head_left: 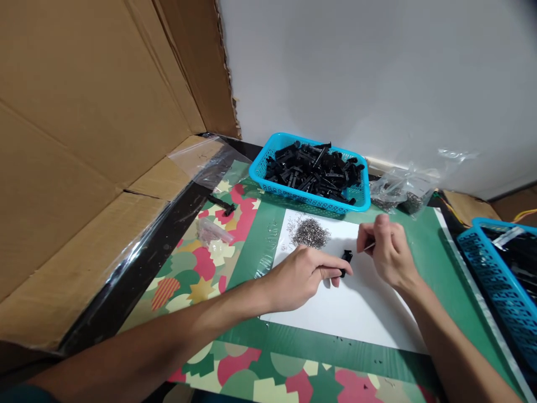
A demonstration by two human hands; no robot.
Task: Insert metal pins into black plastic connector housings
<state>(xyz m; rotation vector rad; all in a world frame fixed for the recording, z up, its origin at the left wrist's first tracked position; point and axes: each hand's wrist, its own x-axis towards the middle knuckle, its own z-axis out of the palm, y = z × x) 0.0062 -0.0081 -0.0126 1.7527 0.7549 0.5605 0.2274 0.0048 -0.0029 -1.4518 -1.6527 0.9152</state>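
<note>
My left hand (308, 274) is closed on a small black plastic part (347, 256), pinched between thumb and fingers above a white sheet of paper (361, 319). Just to its right, my right hand (388, 249) is closed around a thin, light-coloured metal tool (369, 246); only a short length of it shows, pointing toward the black part, and its kind is hidden by the fingers. A pile of tiny metal pieces (310, 233) lies on the paper beyond my left hand.
Behind the paper stands a blue basket (306, 197) full of black plastic parts. Clear bags (413, 201) of small metal pieces lie to its right. Another blue basket (490, 274) stands at far right. A lone black part (222, 205) and a small plastic bag (213, 230) lie left.
</note>
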